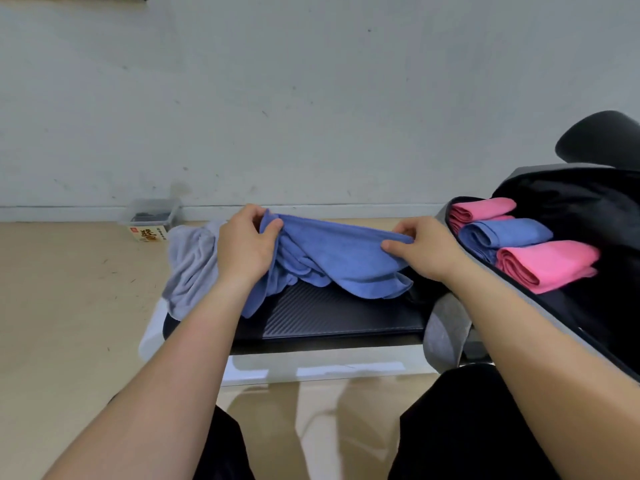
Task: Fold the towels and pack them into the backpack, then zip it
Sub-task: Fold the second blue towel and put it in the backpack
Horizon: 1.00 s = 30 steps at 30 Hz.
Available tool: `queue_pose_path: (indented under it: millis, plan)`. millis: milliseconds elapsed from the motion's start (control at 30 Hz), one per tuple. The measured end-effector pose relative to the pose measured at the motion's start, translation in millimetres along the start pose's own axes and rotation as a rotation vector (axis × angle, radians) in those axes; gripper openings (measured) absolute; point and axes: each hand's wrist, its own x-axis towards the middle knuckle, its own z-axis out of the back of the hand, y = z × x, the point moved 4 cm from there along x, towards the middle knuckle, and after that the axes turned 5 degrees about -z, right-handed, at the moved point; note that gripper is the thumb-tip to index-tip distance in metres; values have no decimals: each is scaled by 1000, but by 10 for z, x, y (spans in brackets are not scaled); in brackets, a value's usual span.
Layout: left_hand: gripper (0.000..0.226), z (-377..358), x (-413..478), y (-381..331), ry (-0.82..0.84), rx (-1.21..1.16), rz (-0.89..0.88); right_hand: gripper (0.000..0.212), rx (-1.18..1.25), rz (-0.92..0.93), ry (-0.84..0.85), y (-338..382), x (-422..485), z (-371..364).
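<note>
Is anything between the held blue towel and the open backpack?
Nothing visible does. The left hand and right hand pinch the blue towel by its upper edge; the backpack lies open to its right, three folded towels inside.

One printed item in my feed: a small carton (148, 233) on the floor (69, 306), left of the blue towel (332, 251) and farther off, against a clear tub (152, 213). The carton's yellowish face carries a few large dark characters, Chinese by their shape, too blurred for me to read. A small red patch (133, 230) sits at the face's left end, its lettering illegible. Smaller dark marks at the right end are also unreadable. Nothing is sharp enough to transcribe.
</note>
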Motion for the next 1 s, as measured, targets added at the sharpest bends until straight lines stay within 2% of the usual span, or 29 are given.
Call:
queue_pose_path:
  millis: [67,133,200,267,367,533,667,900,1000]
  plan:
    - [17,-11,-7,19,36,54,15,28,19,-104,-156,-61,-15,2]
    - [18,18,-21,-24,26,89,-4,41,50,-179,-228,-56,-54,-75]
    - [17,53,-56,-107,12,72,-43,51,92,-176,-172,62,-96,-242]
    - [17,35,-142,-173,68,-14,-34,55,136,-124,-100,222,-151,-415]
    - [8,-47,-312,-208,163,-176,45,50,260,-34,-34,392,-258,-599]
    - [17,-80,-466,-325,220,-287,67,39,293,95,62,506,-335,-730]
    - [18,-67,-517,-394,269,-307,73,17,369,127,75,563,-361,-717]
    - [28,-34,-508,-391,338,-271,89,26,481,142,33,570,-393,-665]
    - [16,-13,-503,-390,343,-247,41,23,493,161,47,594,-415,-651]
